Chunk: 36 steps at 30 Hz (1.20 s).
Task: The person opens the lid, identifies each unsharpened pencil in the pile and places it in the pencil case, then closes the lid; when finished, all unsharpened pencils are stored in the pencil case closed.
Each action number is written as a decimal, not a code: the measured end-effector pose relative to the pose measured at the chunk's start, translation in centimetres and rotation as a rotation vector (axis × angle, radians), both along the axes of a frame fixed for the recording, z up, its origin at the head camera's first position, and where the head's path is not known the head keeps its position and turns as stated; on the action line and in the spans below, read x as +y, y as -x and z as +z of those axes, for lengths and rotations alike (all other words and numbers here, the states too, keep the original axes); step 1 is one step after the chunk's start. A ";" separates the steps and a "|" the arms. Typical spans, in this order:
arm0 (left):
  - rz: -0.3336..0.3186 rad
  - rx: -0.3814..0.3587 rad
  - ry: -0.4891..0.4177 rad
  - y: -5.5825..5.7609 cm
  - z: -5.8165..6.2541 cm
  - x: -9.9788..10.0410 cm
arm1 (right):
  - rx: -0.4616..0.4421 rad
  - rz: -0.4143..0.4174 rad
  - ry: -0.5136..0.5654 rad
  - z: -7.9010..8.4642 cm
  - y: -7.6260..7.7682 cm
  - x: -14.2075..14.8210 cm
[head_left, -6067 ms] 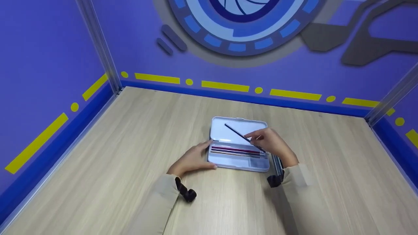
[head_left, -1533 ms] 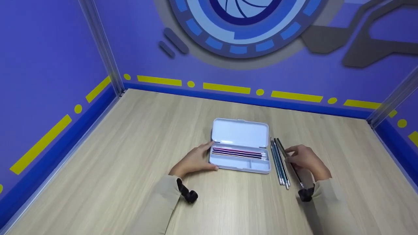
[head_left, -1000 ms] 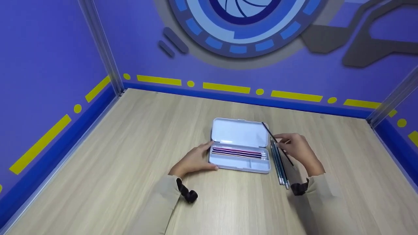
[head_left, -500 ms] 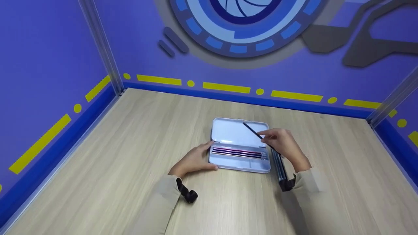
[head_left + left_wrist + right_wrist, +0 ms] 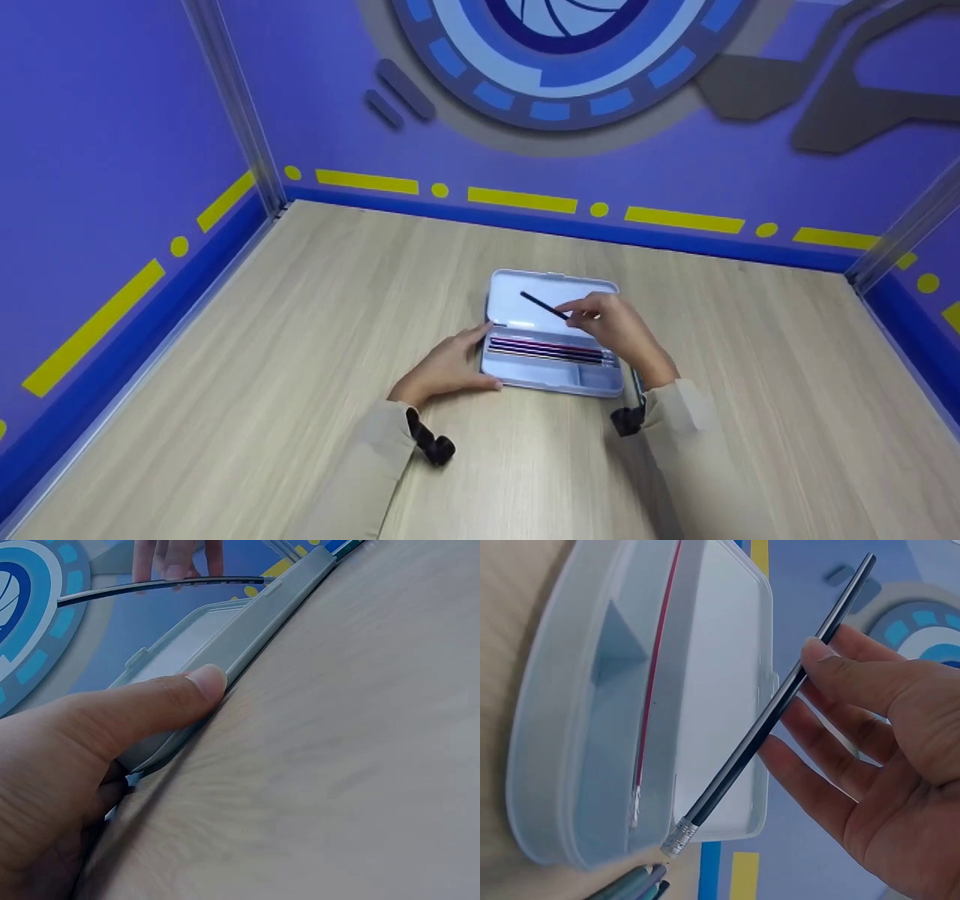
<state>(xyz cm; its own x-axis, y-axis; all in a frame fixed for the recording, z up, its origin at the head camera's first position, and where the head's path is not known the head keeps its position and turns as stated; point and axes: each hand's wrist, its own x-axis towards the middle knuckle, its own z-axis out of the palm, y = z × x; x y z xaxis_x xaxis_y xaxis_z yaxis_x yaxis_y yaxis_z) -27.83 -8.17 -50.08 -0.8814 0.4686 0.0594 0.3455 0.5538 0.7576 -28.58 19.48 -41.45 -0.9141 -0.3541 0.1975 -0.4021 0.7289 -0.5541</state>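
An open white pencil case (image 5: 529, 372) lies on the table, its lid (image 5: 510, 304) folded back. My left hand (image 5: 442, 367) holds its left end, thumb along the front wall and fingers round the back corner. Above the case, my right hand (image 5: 615, 330) pinches a black-and-silver striped pencil (image 5: 765, 720) between thumb and fingertips. That pencil is tilted, its metal eraser end low at the right in the head view. Several pencils (image 5: 544, 347) lie side by side in the case's rear compartment. In the right wrist view, one red pencil (image 5: 654, 667) shows there.
More pencils (image 5: 637, 381) lie on the table right of the case, mostly hidden under the right wrist. A small divided compartment (image 5: 598, 376) is at the case's front right. Blue-purple panels (image 5: 450, 150) stand behind and at both sides of the wooden table (image 5: 360, 300).
My right hand has lifted the black pencil from the loose pencils at the right and carried it left over the case. My left hand has stayed at the case's left end.
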 end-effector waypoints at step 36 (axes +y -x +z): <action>-0.008 0.006 0.017 0.0 0.1 -0.1 | -0.142 -0.066 -0.086 -1.0 -0.3 -0.7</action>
